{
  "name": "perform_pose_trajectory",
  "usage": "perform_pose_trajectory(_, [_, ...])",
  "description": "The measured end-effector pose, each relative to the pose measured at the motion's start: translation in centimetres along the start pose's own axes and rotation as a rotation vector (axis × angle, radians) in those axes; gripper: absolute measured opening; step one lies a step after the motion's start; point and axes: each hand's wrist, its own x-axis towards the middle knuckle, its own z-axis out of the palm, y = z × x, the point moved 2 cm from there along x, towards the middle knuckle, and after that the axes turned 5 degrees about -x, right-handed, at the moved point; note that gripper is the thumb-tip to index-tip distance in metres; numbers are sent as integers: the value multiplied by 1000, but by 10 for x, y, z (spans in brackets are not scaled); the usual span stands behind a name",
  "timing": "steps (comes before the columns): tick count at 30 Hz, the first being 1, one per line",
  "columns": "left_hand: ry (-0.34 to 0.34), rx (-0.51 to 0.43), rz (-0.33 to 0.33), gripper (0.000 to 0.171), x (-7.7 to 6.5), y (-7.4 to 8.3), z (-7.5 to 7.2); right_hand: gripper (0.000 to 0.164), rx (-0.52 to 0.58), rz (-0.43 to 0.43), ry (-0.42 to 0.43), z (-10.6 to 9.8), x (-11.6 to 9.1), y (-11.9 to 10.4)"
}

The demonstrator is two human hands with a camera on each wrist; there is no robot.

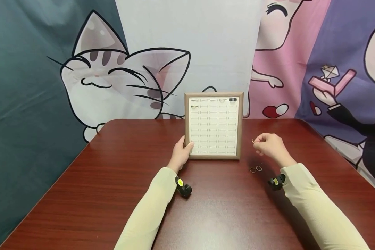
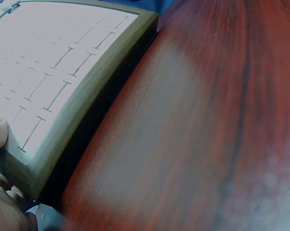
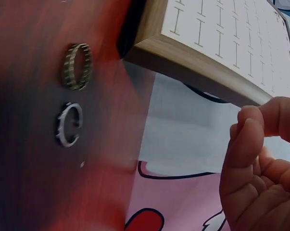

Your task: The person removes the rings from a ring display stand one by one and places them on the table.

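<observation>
Two rings (image 3: 68,70) on the table (image 1: 225,201) near the board (image 1: 214,127), my left hand (image 1: 179,152) gripping its lower-left edge, my right hand (image 1: 271,146) pinching what looks like a third ring (image 1: 253,141).

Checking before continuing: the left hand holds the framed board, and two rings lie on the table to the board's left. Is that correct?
The side is wrong: the two rings lie on the table to the right of the board, as the head view shows. The left hand does hold it.
</observation>
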Motion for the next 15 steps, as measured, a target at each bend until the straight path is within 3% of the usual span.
perform_pose_trajectory(5, [-6, 5, -3, 47, 0, 1, 0, 14, 4, 14, -106, 0, -9, 6])
perform_pose_trajectory(15, [-4, 21, 2, 50, 3, -3, -1, 8, 5, 1, -405, 15, -25, 14])
